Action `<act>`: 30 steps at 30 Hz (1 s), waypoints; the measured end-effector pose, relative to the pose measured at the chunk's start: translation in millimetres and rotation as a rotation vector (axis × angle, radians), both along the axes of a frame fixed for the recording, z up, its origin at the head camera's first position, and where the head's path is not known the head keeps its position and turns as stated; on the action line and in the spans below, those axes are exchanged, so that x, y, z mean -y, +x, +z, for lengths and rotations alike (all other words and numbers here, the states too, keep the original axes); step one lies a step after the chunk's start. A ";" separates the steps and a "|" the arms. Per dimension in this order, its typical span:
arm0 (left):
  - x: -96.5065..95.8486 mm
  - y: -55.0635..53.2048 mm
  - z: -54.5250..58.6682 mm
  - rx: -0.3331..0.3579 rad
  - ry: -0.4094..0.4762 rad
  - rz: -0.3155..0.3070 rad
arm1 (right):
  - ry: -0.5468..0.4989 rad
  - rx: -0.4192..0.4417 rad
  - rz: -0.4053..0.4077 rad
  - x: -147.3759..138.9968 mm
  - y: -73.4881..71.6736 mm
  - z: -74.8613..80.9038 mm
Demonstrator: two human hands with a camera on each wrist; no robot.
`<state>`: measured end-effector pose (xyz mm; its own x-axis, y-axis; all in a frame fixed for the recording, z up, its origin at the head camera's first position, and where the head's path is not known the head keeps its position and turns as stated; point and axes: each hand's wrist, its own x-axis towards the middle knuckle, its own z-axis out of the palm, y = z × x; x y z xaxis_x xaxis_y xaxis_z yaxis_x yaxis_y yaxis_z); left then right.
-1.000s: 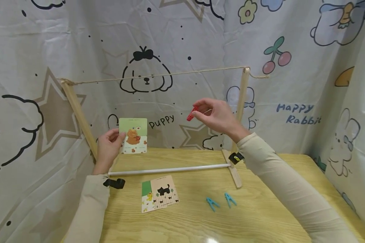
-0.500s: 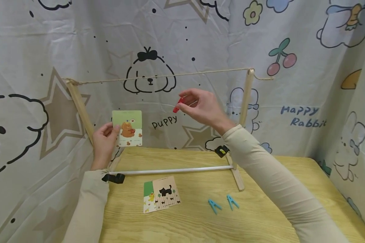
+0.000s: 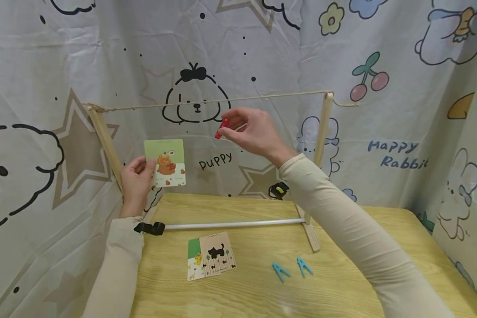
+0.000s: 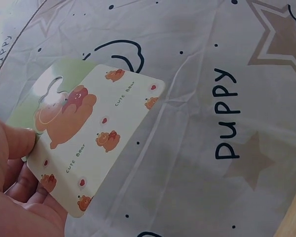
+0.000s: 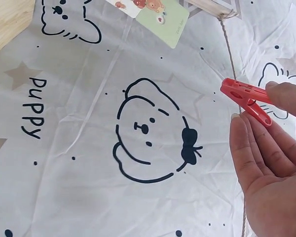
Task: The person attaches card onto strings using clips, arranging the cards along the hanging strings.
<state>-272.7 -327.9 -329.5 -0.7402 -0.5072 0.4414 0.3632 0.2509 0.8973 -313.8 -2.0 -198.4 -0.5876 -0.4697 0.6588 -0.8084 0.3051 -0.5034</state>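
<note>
The left hand (image 3: 137, 179) pinches the upright bear card (image 3: 166, 163) at its left edge below the rope (image 3: 270, 96), while the right hand (image 3: 254, 132), seemingly nearer this rope, pinches the slanting red clothespin (image 5: 244, 92), apart from the card, up to its right.

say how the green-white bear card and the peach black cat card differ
The rectangular green-white bear card is held up in the left hand; the rectangular peach black cat card lies on the yellow wood-grain table. The bear card has a green upper half; the cat card's is peach. Both carry smaller pictures near the bottom.
</note>
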 end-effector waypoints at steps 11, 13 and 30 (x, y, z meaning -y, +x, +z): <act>0.5 -1.5 5.1 -0.023 0.017 -0.013 | -0.033 0.025 0.056 37.8 1.2 16.0; 1.1 -1.6 5.7 -0.024 0.026 -0.011 | -0.027 0.019 0.067 45.0 1.3 18.2; -0.3 -14.8 21.2 -0.068 0.056 -0.042 | -0.064 -0.016 0.084 92.4 -14.1 42.9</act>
<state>-287.5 -327.6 -308.3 -0.7304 -0.5021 0.4630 0.4327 0.1842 0.8825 -327.9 -94.5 -155.4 -0.5368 -0.4738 0.6982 -0.8381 0.2036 -0.5062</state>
